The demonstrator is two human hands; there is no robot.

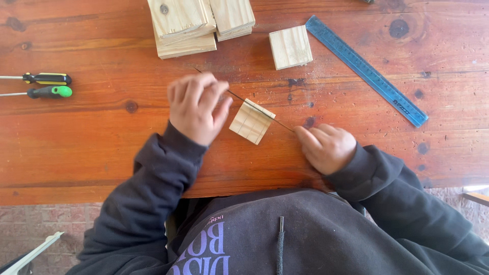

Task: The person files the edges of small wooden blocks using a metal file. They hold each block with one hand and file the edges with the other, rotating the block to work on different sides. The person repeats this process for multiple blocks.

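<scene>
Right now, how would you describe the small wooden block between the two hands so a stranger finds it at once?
On the reddish wooden table, look between the left hand and the right hand. The small wooden block lies there under a thin rod. Unlike the plain block and the stacked blocks farther away, its top carries pencil grid lines.

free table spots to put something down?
Bare wood lies between the screwdrivers and the left hand, and right of the right hand below the blue ruler. Crowded around the small block and the stacked blocks.
</scene>
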